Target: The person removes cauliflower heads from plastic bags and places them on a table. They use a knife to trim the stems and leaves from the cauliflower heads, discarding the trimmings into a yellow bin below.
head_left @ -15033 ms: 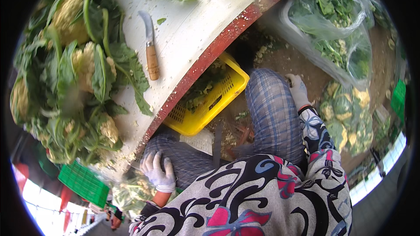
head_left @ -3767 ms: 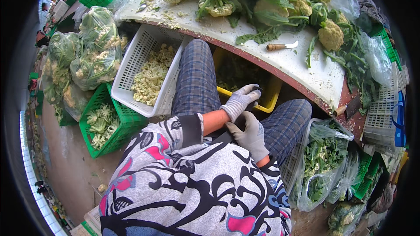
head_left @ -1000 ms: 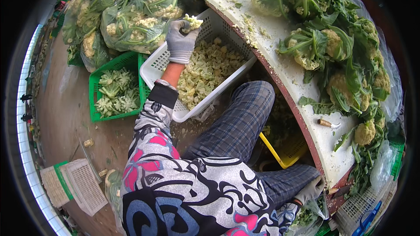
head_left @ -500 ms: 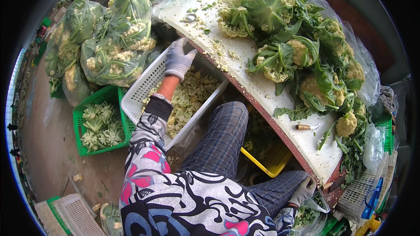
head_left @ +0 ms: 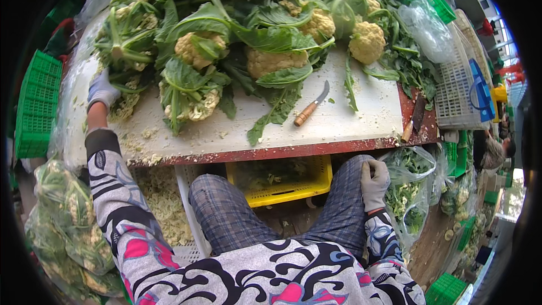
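Note:
My left hand [head_left: 102, 91], in a pale glove, reaches onto the left end of the white tabletop [head_left: 350, 130]. It is right beside a leafy cauliflower [head_left: 117, 51]; its fingers are blurred and partly hidden, so I cannot tell whether they grip anything. Gloved too, my right hand [head_left: 375, 183] rests on my right knee with its fingers curled and nothing visible in them. A wood-handled knife [head_left: 306, 114] with a curved blade lies on the tabletop, apart from both hands. More cauliflowers [head_left: 367, 42] with leaves are heaped along the far side.
Under the table sit a yellow crate [head_left: 324, 183] and a white crate [head_left: 189, 203] of cut cauliflower pieces. Bagged cauliflower [head_left: 68, 223] stands at the left, near a green crate [head_left: 38, 104]. A dark-bladed knife [head_left: 415, 117] lies at the table's right end.
The view has swung right to face the table. My left hand has gone from above the white crate to the tabletop beside the cauliflower; my right hand stays at my knee.

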A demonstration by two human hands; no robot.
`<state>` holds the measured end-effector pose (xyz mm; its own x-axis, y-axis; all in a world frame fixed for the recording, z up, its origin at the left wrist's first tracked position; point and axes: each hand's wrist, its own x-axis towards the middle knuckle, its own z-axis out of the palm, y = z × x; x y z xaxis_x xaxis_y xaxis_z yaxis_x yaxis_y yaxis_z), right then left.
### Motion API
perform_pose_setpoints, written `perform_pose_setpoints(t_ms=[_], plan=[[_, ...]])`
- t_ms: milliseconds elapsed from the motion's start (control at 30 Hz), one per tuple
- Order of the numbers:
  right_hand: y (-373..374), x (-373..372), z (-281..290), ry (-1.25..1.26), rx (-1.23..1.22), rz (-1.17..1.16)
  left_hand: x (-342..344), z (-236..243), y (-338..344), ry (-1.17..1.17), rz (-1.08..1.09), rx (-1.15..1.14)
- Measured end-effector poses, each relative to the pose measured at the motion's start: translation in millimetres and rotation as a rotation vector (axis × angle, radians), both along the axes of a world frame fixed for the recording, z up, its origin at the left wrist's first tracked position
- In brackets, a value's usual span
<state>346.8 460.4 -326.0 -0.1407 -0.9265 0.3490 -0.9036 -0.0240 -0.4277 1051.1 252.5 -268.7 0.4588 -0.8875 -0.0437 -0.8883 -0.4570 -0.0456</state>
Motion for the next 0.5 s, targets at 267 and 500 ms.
perform_pose_setpoints(t_ms=[267,500], plan=[[-5.3,7.9,-0.7,-0.091,0.024,-0.010,2.5,4.7,14.5,-0.274,-0.080,-0.022],[-15.5,6.8,9.3,-0.138,-0.002,0.037,67.5,-18.9,82.5,0.013,0.018,-0.046]])
